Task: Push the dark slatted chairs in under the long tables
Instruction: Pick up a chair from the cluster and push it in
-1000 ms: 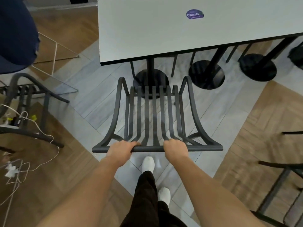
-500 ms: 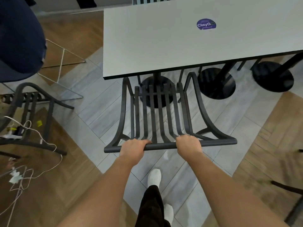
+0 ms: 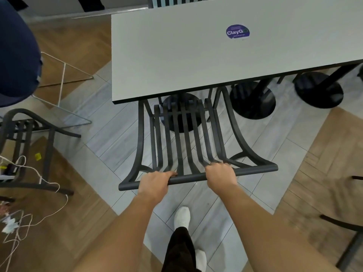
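The long table (image 3: 176, 61) fills the far side. The dark slatted chair (image 3: 184, 138) sits with its front edge just under it. The left hand (image 3: 155, 184) and right hand (image 3: 221, 175) curl round its near top rail. An uneven push could swing the chair's legs into the table's round base (image 3: 181, 112).

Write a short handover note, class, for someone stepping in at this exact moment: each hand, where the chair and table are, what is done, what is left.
Left hand: grips the top rail of the dark slatted chair, left of centre.
Right hand: grips the same rail, right of centre.
Chair: faces the long table; the front of its seat is already under the table edge, while the backrest and top rail are clear of it.
Done: chair lined up and partly pushed in.
Left: push it further under, then let go. Another dark chair stands out on the floor to the left and probably needs the same.
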Available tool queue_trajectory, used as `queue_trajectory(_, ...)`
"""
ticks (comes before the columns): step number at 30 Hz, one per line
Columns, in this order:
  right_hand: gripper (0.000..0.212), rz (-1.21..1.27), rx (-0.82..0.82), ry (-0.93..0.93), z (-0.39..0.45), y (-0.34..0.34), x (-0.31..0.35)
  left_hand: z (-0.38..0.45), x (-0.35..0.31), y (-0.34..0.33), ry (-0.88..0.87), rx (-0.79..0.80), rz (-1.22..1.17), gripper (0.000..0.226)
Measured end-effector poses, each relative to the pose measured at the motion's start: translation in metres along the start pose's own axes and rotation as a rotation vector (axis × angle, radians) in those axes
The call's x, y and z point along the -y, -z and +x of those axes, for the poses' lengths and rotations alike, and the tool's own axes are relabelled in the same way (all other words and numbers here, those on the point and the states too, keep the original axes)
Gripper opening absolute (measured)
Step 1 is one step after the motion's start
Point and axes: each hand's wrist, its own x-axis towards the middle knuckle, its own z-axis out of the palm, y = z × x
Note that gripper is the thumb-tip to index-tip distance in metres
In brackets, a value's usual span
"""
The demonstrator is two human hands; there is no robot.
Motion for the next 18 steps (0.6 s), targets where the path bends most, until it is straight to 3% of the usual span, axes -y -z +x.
queue_trajectory(18, 0.024, 0.077, 0.086, -0.006, 0.0007, 0.0085, 0.0002, -0.0007, 0.0054, 0.0043, -0.052, 0.046, -0.086, 0.053)
